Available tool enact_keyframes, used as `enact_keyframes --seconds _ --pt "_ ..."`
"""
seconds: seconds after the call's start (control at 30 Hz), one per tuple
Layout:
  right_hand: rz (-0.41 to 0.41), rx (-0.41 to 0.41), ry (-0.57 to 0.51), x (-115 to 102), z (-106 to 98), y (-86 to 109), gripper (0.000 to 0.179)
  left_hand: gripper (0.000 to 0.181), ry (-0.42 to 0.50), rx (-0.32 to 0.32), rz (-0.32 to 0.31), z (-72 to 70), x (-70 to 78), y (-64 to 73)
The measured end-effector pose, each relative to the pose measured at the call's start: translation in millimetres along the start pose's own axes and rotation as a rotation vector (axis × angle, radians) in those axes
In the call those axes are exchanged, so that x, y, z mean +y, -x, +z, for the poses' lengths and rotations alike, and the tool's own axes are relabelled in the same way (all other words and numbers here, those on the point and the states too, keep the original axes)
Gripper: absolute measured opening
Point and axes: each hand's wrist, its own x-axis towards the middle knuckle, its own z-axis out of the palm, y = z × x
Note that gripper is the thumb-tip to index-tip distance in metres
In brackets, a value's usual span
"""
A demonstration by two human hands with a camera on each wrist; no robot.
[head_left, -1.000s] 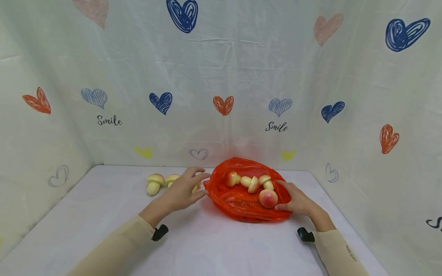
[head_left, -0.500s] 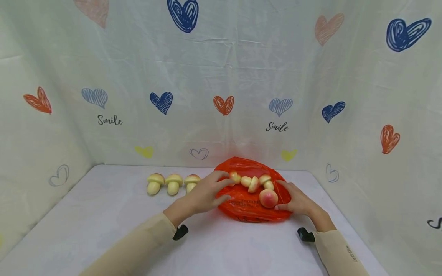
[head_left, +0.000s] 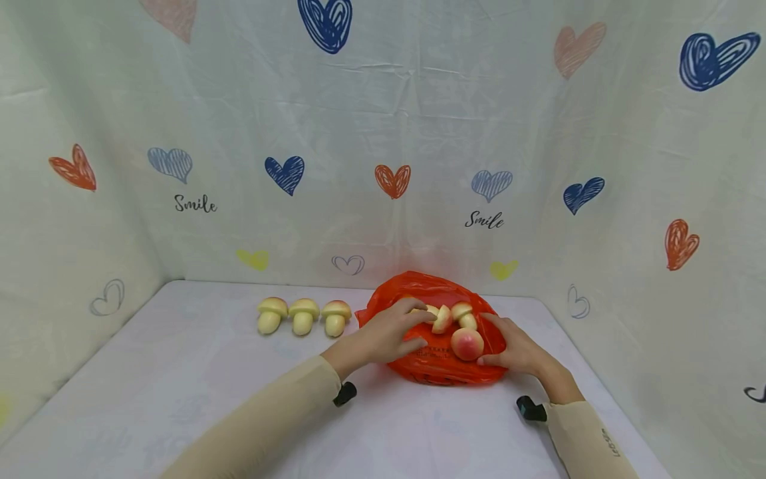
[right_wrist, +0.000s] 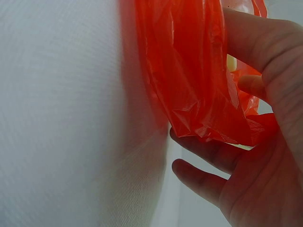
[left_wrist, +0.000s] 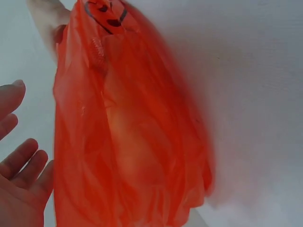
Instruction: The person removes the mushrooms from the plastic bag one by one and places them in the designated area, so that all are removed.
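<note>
A red plastic bag (head_left: 419, 286) lies with its mouth towards me. Several toy mushrooms with pinkish caps are inside, among them one showing its round cap (head_left: 467, 344) and another on its side (head_left: 464, 315). My left hand (head_left: 385, 336) reaches over the bag's left part, fingers spread and loosely bent, hiding some of the contents. In the left wrist view that hand (left_wrist: 23, 189) is beside the bag's wall (left_wrist: 132, 109) and holds nothing. My right hand (head_left: 520, 346) grips the bag's right rim. The right wrist view shows the plastic (right_wrist: 189, 71) between its thumb and fingers.
Three more toy mushrooms stand in a row on the white table (head_left: 209, 372), left of the bag: a left one (head_left: 272, 316), a middle one (head_left: 303, 316) and a right one (head_left: 336, 318). A white curtain (head_left: 335, 120) printed with hearts rises behind the table.
My left hand has moved right, from the bag's left edge to over its mouth, uncovering the row of mushrooms. My right hand has stayed on the rim. The head view has shifted slightly.
</note>
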Motion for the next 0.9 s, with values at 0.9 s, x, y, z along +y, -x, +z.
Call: enact_keyframes --seconds 0.9 --pt "-0.005 -0.01 -0.012 2.6 0.2 0.8 0.098 0.065 0.069 -0.196 -0.208 49.4 -26.2 -59.5"
